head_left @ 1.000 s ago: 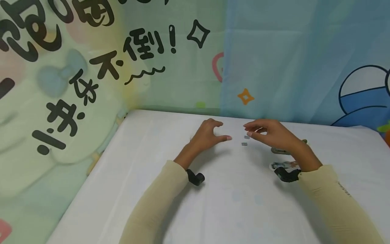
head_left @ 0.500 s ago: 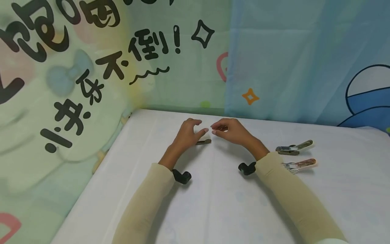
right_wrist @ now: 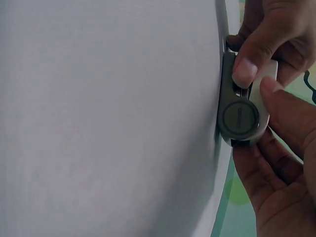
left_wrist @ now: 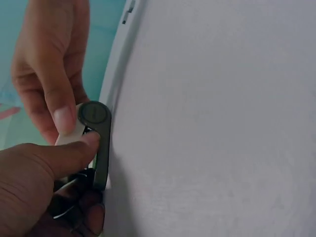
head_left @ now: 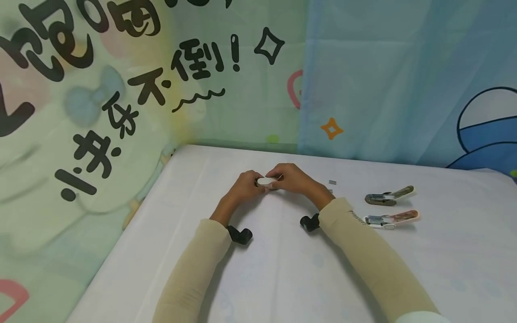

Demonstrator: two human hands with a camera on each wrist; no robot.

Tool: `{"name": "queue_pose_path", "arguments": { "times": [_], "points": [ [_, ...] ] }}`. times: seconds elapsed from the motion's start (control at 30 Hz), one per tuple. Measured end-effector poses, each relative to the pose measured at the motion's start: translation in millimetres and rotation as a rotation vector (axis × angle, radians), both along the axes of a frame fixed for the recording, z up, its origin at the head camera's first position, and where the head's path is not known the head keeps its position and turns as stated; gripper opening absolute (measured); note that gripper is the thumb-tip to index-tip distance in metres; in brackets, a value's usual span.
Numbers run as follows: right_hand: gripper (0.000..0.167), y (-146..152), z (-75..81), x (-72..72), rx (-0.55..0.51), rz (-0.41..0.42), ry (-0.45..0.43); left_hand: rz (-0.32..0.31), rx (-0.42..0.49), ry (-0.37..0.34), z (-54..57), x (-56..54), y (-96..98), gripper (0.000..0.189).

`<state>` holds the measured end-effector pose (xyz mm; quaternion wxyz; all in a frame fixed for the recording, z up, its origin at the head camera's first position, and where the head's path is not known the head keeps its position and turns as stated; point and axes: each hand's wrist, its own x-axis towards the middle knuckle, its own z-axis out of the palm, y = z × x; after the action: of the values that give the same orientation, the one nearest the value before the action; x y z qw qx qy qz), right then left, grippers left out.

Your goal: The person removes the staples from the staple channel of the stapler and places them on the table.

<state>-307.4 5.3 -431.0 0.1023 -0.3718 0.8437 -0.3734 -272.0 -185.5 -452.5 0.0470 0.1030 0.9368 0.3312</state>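
Left hand point(head_left: 245, 185) and right hand point(head_left: 294, 178) both pinching one stapler point(right_wrist: 240, 118), near the far edge of the white table point(head_left: 282, 264), two open staplers point(head_left: 381, 198) well apart rightward, broad tabletop stretching nearward.

The stapler point(right_wrist: 239, 118) has a dark grey-green part beside a white part, with a narrow gap between them. One end is round, marked with a circle. It is held over the worktop point(head_left: 282, 269) by left hand point(head_left: 244, 185) and right hand point(head_left: 296, 177), the round end pointing right.
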Motion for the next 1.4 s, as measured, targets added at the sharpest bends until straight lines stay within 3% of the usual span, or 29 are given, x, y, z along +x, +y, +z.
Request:
{"name": "queue_pose_path", "arguments": {
  "times": [0.17, 0.3, 0.5, 0.7, 0.87, 1.0, 1.2, 1.4],
  "points": [
    [0.023, -2.1, 2.0, 0.1, 0.069, -0.019, 0.029, -0.023, -0.065, 0.031, 2.8, -3.3, 6.8, 0.027],
    [0.024, -2.6, 3.1, 4.6, 0.133, 0.012, 0.052, -0.030, -0.137, 0.000, 9.3, -0.1, 11.5, 0.032],
    [0.021, 3.5, 4.5, 16.6, 0.177, -0.015, 0.077, -0.073, -0.130, -0.044, 9.8, 3.2, 16.4, 0.033],
    [0.018, 14.1, 5.4, 28.7, 0.217, -0.034, 0.066, -0.110, -0.150, -0.024, 9.6, 10.9, 25.6, 0.025],
    [0.012, 30.3, 12.1, 40.0, 0.217, -0.017, 0.062, -0.142, -0.142, -0.008, 12.1, 21.5, 38.2, 0.023],
    [0.012, 52.4, 14.4, 51.8, 0.209, -0.016, 0.044, -0.217, -0.131, -0.018, 13.1, 28.2, 55.2, 0.024],
    [0.012, 88.1, 7.8, 68.8, 0.168, -0.028, 0.024, -0.317, -0.096, -0.034, 12.9, 38.0, 84.8, 0.023],
    [0.014, 112.8, 5.3, 85.8, 0.119, -0.043, 0.044, -0.358, -0.044, -0.030, 10.5, 45.8, 105.6, 0.022]
  ]
}}
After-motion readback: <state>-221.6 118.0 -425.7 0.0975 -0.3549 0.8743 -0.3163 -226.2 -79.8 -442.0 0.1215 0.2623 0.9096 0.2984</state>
